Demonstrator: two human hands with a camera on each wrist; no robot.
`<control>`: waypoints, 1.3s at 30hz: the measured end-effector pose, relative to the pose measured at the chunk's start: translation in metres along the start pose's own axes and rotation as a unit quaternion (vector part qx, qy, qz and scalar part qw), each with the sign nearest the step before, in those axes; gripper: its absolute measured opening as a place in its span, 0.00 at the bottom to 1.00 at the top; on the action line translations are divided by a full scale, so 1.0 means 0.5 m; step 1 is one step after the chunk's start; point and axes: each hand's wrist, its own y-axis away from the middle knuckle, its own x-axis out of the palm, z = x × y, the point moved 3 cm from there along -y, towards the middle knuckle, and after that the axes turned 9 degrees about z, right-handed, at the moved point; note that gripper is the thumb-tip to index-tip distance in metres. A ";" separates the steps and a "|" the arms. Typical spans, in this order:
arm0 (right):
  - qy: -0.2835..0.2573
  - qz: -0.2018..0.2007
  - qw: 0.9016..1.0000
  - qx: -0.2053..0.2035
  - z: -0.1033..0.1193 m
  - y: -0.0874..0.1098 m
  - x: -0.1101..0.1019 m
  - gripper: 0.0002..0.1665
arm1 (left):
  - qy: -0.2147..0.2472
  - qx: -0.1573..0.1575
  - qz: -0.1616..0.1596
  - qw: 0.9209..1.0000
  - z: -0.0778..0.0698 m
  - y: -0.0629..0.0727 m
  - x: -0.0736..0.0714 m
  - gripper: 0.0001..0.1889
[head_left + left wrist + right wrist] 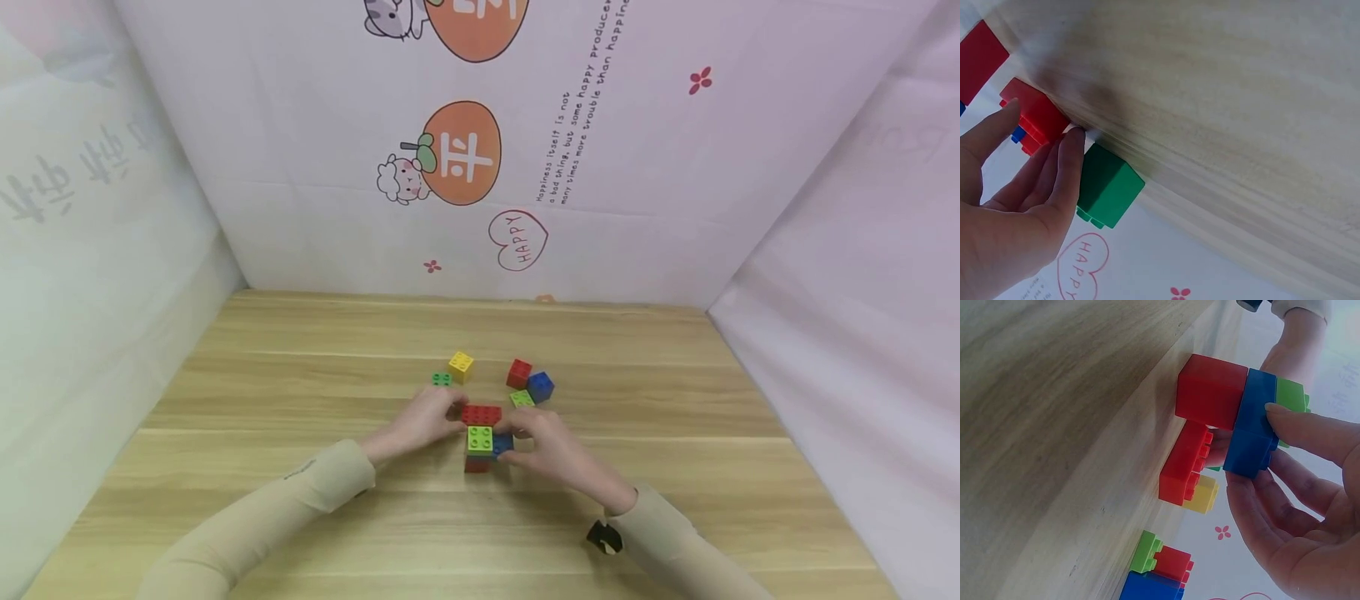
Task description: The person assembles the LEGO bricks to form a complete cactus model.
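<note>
A small stack stands near the middle of the table: a red brick point(1211, 392) at the bottom, a blue brick point(1254, 425) in the middle and a lime green brick point(480, 439) on top. My right hand point(551, 450) pinches the blue brick, which juts out to the right of the stack, between thumb and fingers. Just behind the stack lies a long red brick point(482, 414), studs up. At its left end, my left hand point(423, 423) grips it with the thumb on the near side and the fingers on the far side.
Behind my left hand are a green brick point(442, 379) and a yellow brick point(461, 366). Another red brick point(519, 373), a blue brick point(541, 386) and a lime green brick point(522, 399) sit together behind my right hand. Printed white cloth point(615, 250) walls the table's back and sides.
</note>
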 end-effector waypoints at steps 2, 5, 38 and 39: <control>-0.004 0.001 1.000 0.004 0.000 0.001 0.001 0.18 | -0.008 0.006 -0.001 1.000 -0.001 0.001 0.002 0.14; -0.008 -0.001 1.000 0.003 -0.001 0.002 0.002 0.18 | -0.014 0.017 -0.003 1.000 -0.001 0.004 0.002 0.13; 0.004 -0.002 1.000 -0.003 -0.002 -0.003 0.003 0.19 | 0.012 0.007 -0.019 1.000 0.001 0.020 -0.017 0.13; 0.005 -0.002 1.000 -0.003 -0.002 -0.003 0.003 0.19 | 0.016 0.004 -0.022 1.000 0.000 0.022 -0.022 0.13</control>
